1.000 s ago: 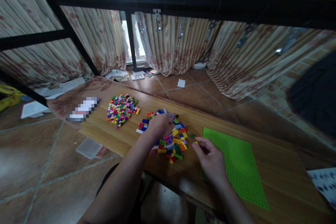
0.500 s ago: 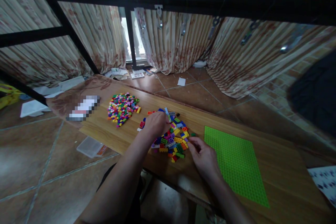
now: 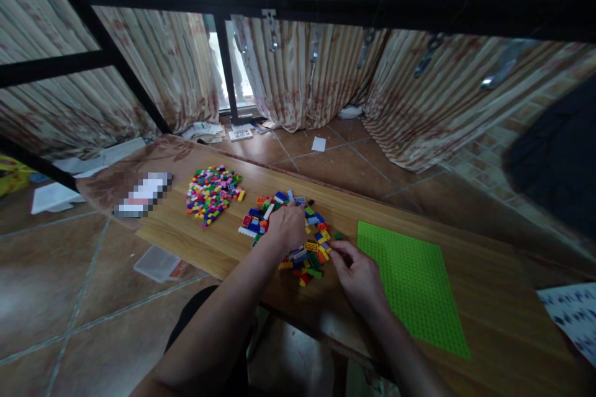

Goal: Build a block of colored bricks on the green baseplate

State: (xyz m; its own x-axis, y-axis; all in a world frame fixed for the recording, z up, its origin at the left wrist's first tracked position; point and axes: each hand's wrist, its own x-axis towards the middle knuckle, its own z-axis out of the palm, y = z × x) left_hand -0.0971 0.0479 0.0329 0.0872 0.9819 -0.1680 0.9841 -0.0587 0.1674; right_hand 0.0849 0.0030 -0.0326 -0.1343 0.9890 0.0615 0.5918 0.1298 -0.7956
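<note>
A loose pile of larger toy building bricks (image 3: 311,247) in mixed colours lies on the wooden table. Over its middle is my left hand (image 3: 287,225), back upward and fingers pointing down into the bricks; the fingertips are hidden behind the hand. At the pile's right edge my right hand (image 3: 361,273) has its thumb and forefinger drawn together beside the yellow and orange bricks. Whatever is between those fingertips is too small to make out. A green studded baseplate (image 3: 412,285) lies flat to the right of this hand.
Another heap of smaller bricks (image 3: 213,193) sits farther left on the table (image 3: 181,239). A phone-like, pixelated object (image 3: 143,194) rests on the brown cloth (image 3: 100,185). On the floor is a clear plastic box (image 3: 157,262). A black metal frame (image 3: 298,0) crosses above.
My left hand has shifted right across the pile, uncovering blue, white and red bricks on its left side. The right hand stays at the pile's edge. The whole view has shifted slightly.
</note>
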